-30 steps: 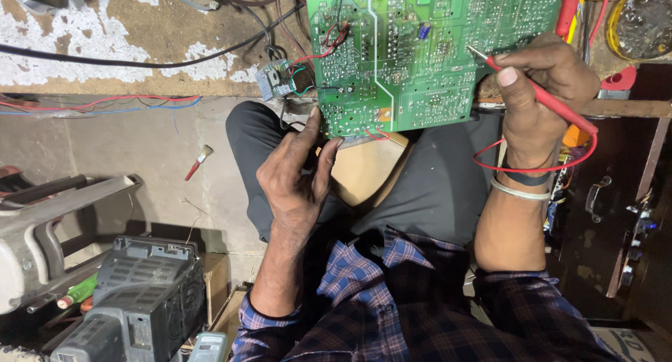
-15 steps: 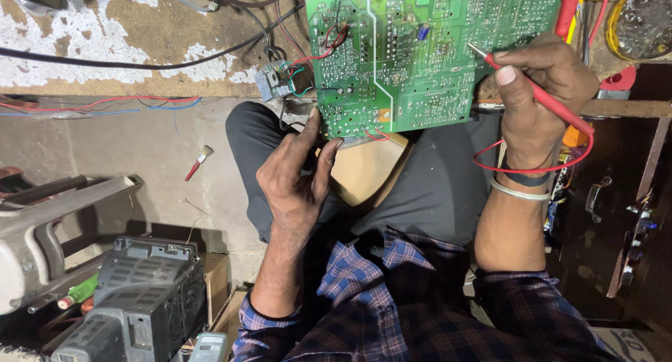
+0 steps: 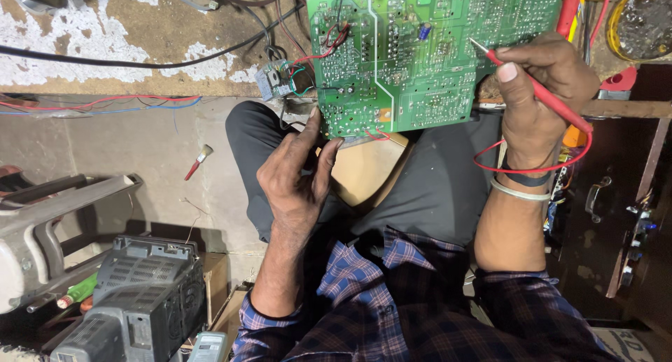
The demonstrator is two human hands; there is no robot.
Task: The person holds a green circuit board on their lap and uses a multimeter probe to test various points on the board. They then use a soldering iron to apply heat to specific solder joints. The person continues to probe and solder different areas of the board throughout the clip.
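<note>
Overhead, green circuit board (image 3: 420,54), red probe (image 3: 539,92).

Right hand (image 3: 539,89) touches red probe (image 3: 535,89) to circuit board (image 3: 420,47).

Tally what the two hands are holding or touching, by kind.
Green printed circuit board, edge gripped by the left hand: 1
Red pen-shaped test probe with metal tip, held in the right hand: 1
Red probe lead wire: 1
Total: 3
</note>
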